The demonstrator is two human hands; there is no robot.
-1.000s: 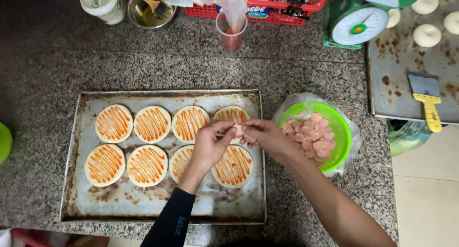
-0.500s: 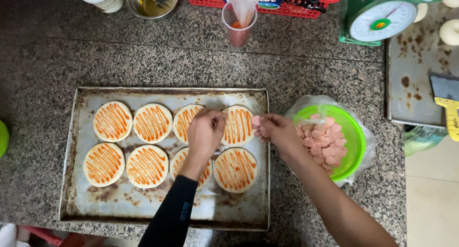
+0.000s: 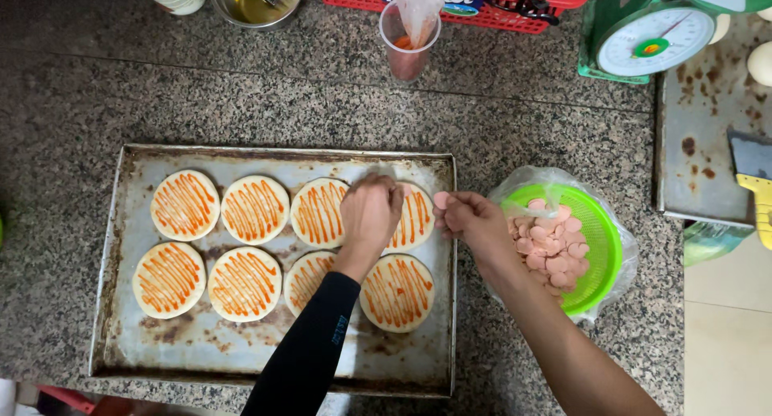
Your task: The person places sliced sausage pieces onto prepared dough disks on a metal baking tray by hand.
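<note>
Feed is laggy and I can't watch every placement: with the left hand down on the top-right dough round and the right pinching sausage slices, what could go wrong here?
1. The left hand rests on the sauced dough round; it may smear the orange stripes.
2. The right hand pinches a pink slice over the baking tray's rim; it could drop onto the granite counter.
3. The left sleeve crosses the lower rounds and could pick up sauce.

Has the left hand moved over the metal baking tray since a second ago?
Yes. The left hand has shifted toward the tray's far right corner, onto the top-row sauced dough round there.
</note>
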